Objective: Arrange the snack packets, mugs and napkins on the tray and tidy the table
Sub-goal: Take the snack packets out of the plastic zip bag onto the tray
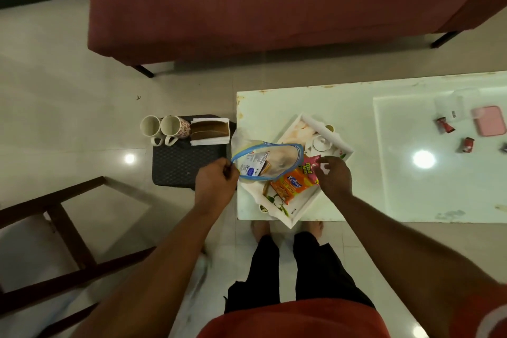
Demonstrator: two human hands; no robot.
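A white printed tray (343,147) lies at an angle on the glass table's left end. My left hand (219,177) grips the blue rim of a clear zip bag (277,158) with small packets inside, held open over the tray. My right hand (333,175) pinches a pink snack packet (311,166) beside the bag's mouth. An orange Kurkure packet (293,186) lies on the tray below it. Two mugs (164,127) lie on their sides on a dark stool (178,167) to the left. White napkins in a brown holder (210,131) sit beside them.
The glass table (370,107) carries red wrappers (444,125), a pink case (489,121) and a clear box (450,108) at the right. A red sofa (274,3) stands behind. A wooden chair frame (63,228) is at the lower left. My feet stand at the table's near edge.
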